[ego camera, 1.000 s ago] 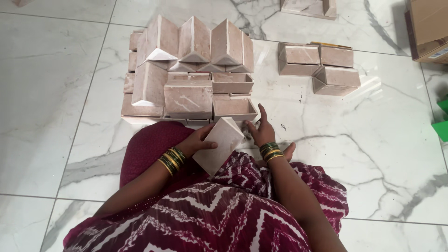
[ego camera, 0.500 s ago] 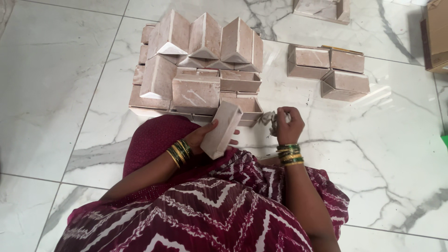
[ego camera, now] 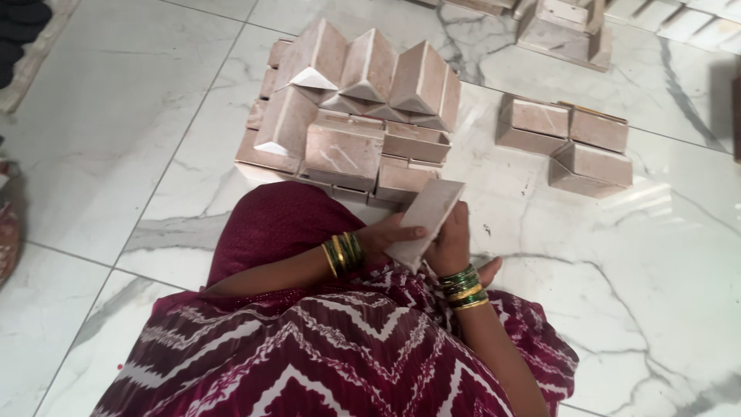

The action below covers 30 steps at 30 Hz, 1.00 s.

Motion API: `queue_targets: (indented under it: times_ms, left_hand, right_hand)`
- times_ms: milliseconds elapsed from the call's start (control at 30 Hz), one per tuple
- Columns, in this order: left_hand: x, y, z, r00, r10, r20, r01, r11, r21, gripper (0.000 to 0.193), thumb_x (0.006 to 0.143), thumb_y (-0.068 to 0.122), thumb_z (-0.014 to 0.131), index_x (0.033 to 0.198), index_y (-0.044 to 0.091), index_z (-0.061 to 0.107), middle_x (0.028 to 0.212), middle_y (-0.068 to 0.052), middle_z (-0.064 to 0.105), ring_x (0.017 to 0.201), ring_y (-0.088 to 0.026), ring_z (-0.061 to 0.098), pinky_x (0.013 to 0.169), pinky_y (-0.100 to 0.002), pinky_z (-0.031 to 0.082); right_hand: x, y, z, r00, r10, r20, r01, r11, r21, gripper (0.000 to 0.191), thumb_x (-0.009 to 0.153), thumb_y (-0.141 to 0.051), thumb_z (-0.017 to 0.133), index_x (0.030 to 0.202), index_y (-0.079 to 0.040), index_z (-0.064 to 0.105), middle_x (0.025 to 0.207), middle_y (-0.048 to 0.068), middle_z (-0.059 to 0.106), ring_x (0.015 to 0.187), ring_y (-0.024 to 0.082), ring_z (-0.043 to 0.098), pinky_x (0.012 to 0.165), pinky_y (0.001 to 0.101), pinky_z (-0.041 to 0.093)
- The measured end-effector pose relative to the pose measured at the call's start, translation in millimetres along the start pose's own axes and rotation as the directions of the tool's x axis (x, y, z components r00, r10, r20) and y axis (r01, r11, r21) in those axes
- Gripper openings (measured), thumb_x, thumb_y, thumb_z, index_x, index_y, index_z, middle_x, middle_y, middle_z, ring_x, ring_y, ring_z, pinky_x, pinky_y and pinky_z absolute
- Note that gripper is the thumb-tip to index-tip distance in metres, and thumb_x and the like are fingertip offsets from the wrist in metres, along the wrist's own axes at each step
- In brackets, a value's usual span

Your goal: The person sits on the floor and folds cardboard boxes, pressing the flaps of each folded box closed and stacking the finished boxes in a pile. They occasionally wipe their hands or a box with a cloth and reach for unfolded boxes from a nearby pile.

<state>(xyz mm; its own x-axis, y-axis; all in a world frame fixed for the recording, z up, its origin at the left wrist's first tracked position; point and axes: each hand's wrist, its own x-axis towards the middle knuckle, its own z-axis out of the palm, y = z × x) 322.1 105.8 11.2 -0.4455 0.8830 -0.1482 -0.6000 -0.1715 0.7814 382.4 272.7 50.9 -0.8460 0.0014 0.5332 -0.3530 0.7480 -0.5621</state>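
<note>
A flat pale-brown cardboard piece [ego camera: 427, 218] is held tilted above my lap, just in front of the stack of boxes. My left hand [ego camera: 388, 235] grips its lower left edge with the thumb along the face. Against the card's right side rests my right hand [ego camera: 450, 245], fingers curled around the edge. Both wrists wear green and gold bangles. Right behind the card stands a pile of folded pale-brown cardboard boxes [ego camera: 351, 116], some upright like peaked roofs, others lying flat.
Three more folded boxes [ego camera: 567, 147] sit on the white marble floor [ego camera: 641, 270] to the right. Another cardboard stack [ego camera: 567, 27] lies at the top edge. My maroon patterned dress [ego camera: 309, 340] fills the lower frame.
My right hand came back from the floor at the right and closed on the card's right edge. The card stayed in my left hand and now sits between both hands.
</note>
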Motion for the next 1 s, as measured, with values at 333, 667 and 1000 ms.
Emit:
queue_targets:
  times_ms: [333, 667, 1000]
  left_hand:
    - [-33, 66, 27, 0.903, 0.32, -0.287, -0.29, 0.946, 0.144, 0.079, 0.087, 0.027, 0.081, 0.148, -0.001, 0.039, 0.132, -0.016, 0.062, 0.122, -0.023, 0.061, 0.104, -0.039, 0.052]
    - [-62, 36, 18, 0.911, 0.265, -0.317, -0.079, 0.865, 0.496, 0.106, 0.076, 0.033, 0.079, 0.157, 0.006, 0.017, 0.139, -0.022, 0.051, 0.115, -0.031, 0.064, 0.093, -0.045, 0.059]
    - [-40, 32, -31, 0.672, 0.74, 0.02, -0.16, 0.119, 0.98, 0.042, 0.095, 0.022, 0.072, 0.135, 0.01, 0.065, 0.15, -0.017, 0.056, 0.143, -0.036, 0.05, 0.12, -0.053, 0.039]
  right_hand:
    - [4, 23, -18, 0.773, 0.413, 0.481, -0.468, 0.884, -0.006, 0.018, 0.09, -0.022, 0.063, 0.093, -0.008, 0.076, 0.079, 0.013, 0.076, 0.066, 0.025, 0.069, 0.07, 0.0399, 0.057]
    - [-25, 87, -26, 0.549, 0.317, 0.774, -0.761, 0.572, 0.306, 0.065, 0.073, -0.027, 0.079, 0.133, -0.019, 0.054, 0.121, 0.007, 0.072, 0.111, 0.028, 0.07, 0.094, 0.041, 0.059]
    - [-138, 102, -15, 0.598, 0.707, 0.376, -0.779, 0.623, 0.069, 0.133, 0.077, -0.031, 0.092, 0.152, 0.018, -0.007, 0.133, 0.026, 0.04, 0.121, 0.04, 0.061, 0.101, 0.0459, 0.054]
